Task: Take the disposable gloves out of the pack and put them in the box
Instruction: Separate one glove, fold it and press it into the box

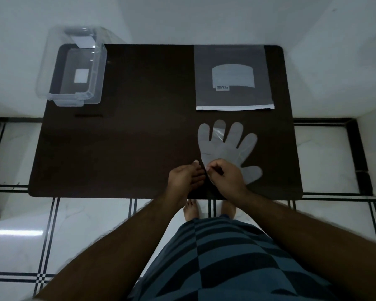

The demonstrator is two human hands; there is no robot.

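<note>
Left hand (186, 178), right hand (225, 177) both pinching cuff of flat glove (228, 148); fingers point away toward pack (233, 78).

a see-through glove (225, 146) lies flat on the near right, fingers spread and pointing away. the flat grey pack (233, 78) lies just past it. the clear box (72, 74) sits open, far left.
</note>
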